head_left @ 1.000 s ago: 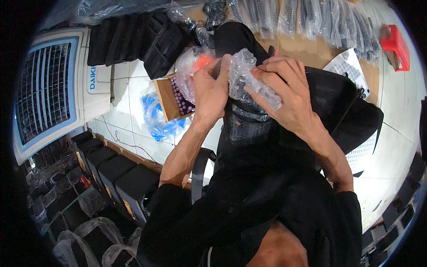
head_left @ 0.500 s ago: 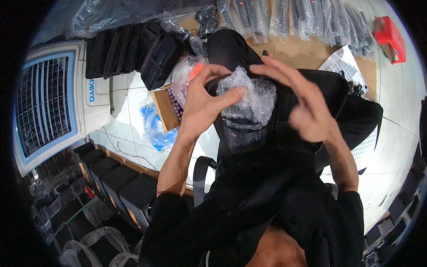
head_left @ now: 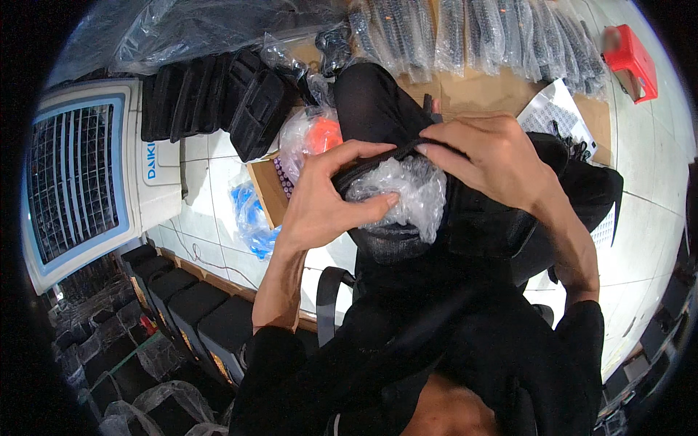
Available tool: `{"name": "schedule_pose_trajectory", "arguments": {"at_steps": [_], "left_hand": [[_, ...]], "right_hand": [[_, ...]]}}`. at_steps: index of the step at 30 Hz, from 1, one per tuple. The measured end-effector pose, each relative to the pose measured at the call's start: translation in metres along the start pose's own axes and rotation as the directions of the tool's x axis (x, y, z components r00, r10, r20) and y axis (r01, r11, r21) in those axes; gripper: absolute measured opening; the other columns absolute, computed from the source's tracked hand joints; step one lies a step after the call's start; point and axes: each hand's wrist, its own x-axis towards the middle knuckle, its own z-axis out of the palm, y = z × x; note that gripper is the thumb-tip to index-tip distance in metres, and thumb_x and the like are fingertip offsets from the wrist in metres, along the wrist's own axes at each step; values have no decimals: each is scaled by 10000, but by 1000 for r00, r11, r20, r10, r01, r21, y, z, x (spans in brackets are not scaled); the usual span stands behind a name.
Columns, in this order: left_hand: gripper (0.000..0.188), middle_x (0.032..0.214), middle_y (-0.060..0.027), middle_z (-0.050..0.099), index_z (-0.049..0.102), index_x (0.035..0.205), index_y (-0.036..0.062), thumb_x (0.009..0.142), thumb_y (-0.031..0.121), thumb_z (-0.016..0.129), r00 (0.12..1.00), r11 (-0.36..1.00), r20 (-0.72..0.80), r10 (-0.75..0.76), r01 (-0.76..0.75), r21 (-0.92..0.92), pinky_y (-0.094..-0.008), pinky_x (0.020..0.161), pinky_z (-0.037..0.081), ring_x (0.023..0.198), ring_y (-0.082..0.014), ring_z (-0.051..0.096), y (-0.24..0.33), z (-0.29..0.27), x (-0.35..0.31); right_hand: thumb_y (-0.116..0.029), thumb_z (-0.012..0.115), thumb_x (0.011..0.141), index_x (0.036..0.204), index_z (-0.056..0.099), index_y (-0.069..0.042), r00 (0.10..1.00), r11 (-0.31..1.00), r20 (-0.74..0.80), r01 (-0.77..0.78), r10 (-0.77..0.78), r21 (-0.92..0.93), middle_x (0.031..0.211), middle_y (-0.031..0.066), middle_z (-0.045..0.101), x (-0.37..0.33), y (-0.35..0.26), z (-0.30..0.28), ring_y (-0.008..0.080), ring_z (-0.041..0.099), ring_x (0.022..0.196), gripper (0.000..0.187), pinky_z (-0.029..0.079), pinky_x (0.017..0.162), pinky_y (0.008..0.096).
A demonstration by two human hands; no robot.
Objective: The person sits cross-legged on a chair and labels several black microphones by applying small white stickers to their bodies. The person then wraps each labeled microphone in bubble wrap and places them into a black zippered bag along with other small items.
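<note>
On my lap lies a black soft case (head_left: 389, 248) with its mouth open. Crumpled clear bubble wrap (head_left: 408, 198) fills it; what the wrap covers cannot be made out. My left hand (head_left: 327, 192) is closed on the case's left edge, fingers under the dark rim and thumb pressing on the bubble wrap. From the other side my right hand (head_left: 491, 156) pinches the far edge of the case between thumb and fingers, close to the left fingertips. A black padded flap (head_left: 487, 225) lies against the case below my right hand.
Black cases (head_left: 258, 102) stand at the far left beside a white air cooler (head_left: 156, 174). An open cardboard box (head_left: 267, 192) and a blue plastic bag (head_left: 251, 214) lie on the tiles. Bubble-wrapped items (head_left: 465, 36) line the back; a red stool (head_left: 631, 62) stands far right.
My right hand has come left from above the flap and now pinches the case's far edge. The bubble wrap sits lower in the case, and my left hand has shifted slightly down.
</note>
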Motion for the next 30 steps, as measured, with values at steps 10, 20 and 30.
{"name": "schedule_pose_trajectory", "arguments": {"at_steps": [10, 20, 30], "left_hand": [[409, 1017, -139, 703, 670, 1073, -30, 698, 116, 741, 998, 999, -55, -6, 8, 40, -307, 889, 495, 963, -192, 676, -3, 6, 0], [299, 863, -223, 704, 688, 906, -32, 673, 148, 744, 989, 866, -100, 105, -41, 498, -388, 757, 531, 828, -368, 694, 0, 9, 38], [342, 892, -231, 695, 661, 1034, 9, 737, 170, 711, 981, 752, -68, 180, -92, 653, -456, 817, 507, 864, -417, 661, -14, 11, 46]], "right_hand": [[-298, 718, 855, 1004, 674, 17, 988, 983, 121, -116, 99, 142, 934, 197, 697, -2, -11, -15, 356, 679, 869, 351, 524, 791, 412], [-143, 685, 768, 945, 567, 63, 984, 912, 9, -160, 176, -378, 878, 238, 649, 16, -27, 31, 392, 669, 880, 296, 556, 721, 512], [-283, 719, 819, 1057, 565, 21, 968, 969, 55, -244, 245, -36, 981, 199, 638, 4, 1, 25, 382, 633, 953, 416, 492, 863, 458]]}}
